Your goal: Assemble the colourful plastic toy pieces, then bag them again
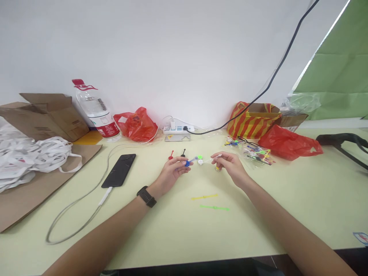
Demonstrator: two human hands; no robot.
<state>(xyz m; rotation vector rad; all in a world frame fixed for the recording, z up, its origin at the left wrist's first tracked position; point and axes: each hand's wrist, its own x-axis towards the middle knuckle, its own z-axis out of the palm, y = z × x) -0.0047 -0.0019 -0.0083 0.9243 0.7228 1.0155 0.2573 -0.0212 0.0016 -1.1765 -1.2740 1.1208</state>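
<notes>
Across a pale yellow-green table (287, 214), smooth and matte, backed by a plain white wall (172, 46), with green cloth (336, 69) hanging at 2 o'clock and a black cable (276, 73) slanting down to a white power strip (177, 132) at 12 o'clock.

At centre, left hand (171, 174) with fingers pressed together, pinching a small blue piece (188, 163) of glossy plastic; black watch (146, 196) on the wrist. Just right of it, right hand (230, 166) with thumb and forefinger pinching a thin clear strip (216, 156), other fingers curled. Between the hands, a round green piece (199, 157) and a white one (200, 162), close to the blue piece; touching or apart, cannot tell. Toward 11 o'clock from the hands, a red pin (171, 155) and a black pin (183, 153), both small and upright. Toward 6 o'clock, a yellow strip (204, 197) and a green strip (215, 207), flat and narrow.

At 1 o'clock, a clear bag (255, 153) of mixed coloured parts, a crinkled red bag (287, 143), a red-and-yellow striped bag (250, 120) around a cardboard box. At 10 o'clock, a flat black phone (119, 170) on a grey cord (77, 203), another red bag (136, 124), a clear bottle (96, 111) with red cap. At 9 o'clock, brown cardboard (46, 115) and a heap of white straps (31, 155).
</notes>
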